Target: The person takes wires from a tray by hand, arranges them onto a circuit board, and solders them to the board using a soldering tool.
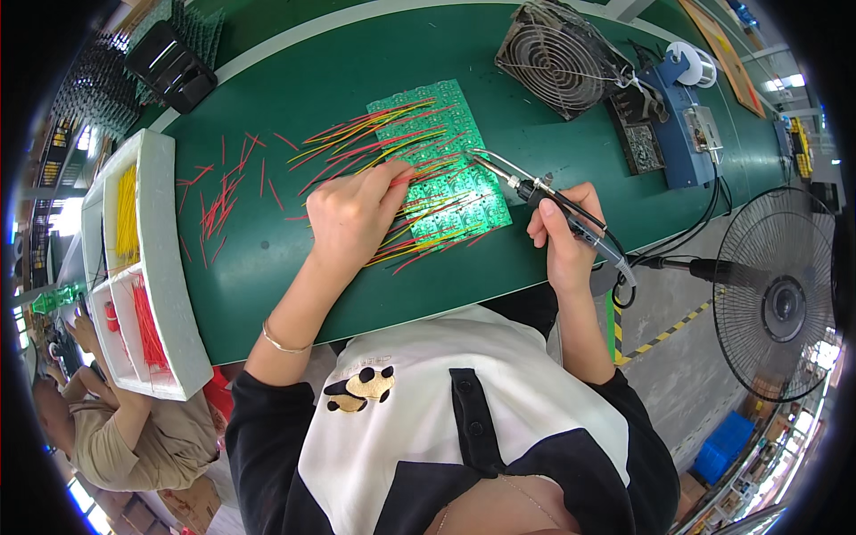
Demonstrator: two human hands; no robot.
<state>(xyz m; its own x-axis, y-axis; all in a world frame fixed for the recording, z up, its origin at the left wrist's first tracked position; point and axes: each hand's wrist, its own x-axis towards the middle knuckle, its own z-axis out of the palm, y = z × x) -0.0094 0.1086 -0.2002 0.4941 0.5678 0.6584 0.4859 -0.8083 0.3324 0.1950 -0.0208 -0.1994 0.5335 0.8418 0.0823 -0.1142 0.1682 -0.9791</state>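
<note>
A green circuit board [464,201] lies on the green table [294,98], with several red and yellow wires [374,138] fanned across it. My left hand [352,214] rests on the board's left side, fingers pressing on the wires. My right hand [560,236] grips a soldering iron [553,201] like a pen. Its metal tip [477,158] points at the board's upper right part.
Loose red wires [218,192] lie scattered to the left. A white foam tray [165,259] with yellow and red wires sits at the left edge. A small metal fan [557,58] and a blue soldering station [682,125] stand at the back right. A floor fan [776,299] is on the right. Another person [134,428] sits at lower left.
</note>
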